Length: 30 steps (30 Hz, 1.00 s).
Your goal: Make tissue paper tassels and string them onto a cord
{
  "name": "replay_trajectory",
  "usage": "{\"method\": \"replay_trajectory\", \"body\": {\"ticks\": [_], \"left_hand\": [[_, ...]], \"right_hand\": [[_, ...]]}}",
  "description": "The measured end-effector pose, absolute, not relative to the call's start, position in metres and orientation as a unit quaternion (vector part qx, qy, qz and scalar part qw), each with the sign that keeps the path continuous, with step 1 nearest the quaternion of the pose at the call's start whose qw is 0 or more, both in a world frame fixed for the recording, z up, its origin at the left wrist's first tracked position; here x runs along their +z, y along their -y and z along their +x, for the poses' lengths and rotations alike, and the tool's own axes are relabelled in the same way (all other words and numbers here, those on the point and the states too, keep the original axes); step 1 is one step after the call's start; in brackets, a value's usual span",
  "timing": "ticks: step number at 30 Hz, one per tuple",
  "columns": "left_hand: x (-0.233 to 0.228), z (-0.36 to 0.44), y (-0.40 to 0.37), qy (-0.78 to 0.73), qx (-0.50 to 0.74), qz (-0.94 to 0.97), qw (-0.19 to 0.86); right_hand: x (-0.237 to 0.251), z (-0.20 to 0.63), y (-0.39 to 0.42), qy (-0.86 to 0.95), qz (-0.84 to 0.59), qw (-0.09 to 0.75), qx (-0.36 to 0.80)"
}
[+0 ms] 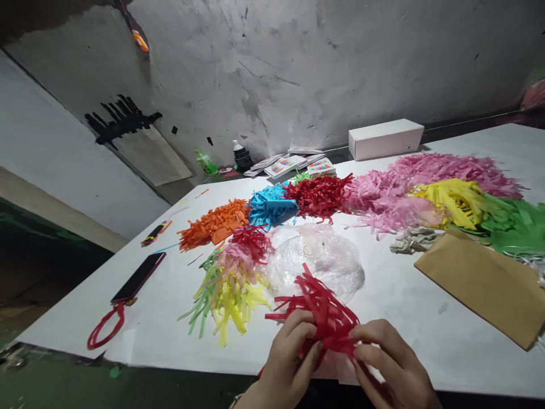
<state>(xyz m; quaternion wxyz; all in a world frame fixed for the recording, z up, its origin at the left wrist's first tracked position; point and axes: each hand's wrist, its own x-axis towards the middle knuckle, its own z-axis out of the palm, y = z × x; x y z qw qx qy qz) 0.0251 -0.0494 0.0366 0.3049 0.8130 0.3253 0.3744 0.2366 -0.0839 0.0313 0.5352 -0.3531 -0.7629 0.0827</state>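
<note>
Red paper fringe (326,312) pinched in both grips; left hand (289,358) and right hand (394,363) closed on it.

No text, label, brand or number can be read; the booklets (293,165) on the tabletop (409,318) show only coloured patterns; the white box (385,139) is blank

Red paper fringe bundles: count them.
3. One red bundle held by the left hand and right hand; one atop the mixed pile; one beside the blue pile. More may be buried.
</note>
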Motion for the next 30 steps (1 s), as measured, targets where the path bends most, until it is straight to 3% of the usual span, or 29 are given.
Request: {"method": "replay_trajectory", "body": {"ticks": [7, 12, 15, 19, 24, 30], "left_hand": [[0.04, 0.029, 0.05, -0.356, 0.363, 0.823, 0.253], [0.073, 0.034, 0.044, -0.224, 0.269, 0.935, 0.055], [0.09, 0.041, 0.035, -0.149, 0.181, 0.972, 0.007], [0.095, 0.042, 0.025, -0.178, 0.164, 0.969, -0.055], [0.085, 0.034, 0.023, -0.193, 0.186, 0.961, -0.069], [0.062, 0.03, 0.024, -0.134, 0.124, 0.982, -0.037]], "right_hand": [[0.025, 0.234, 0.091, 0.76, -0.406, 0.494, 0.117], [0.031, 0.234, 0.085, 0.811, -0.345, 0.473, -0.003], [0.032, 0.237, 0.084, 0.826, -0.317, 0.459, -0.084], [0.019, 0.244, 0.091, 0.804, -0.375, 0.438, -0.143], [0.005, 0.242, 0.095, 0.746, -0.479, 0.446, -0.118], [0.006, 0.24, 0.088, 0.764, -0.521, 0.377, -0.052]]}}
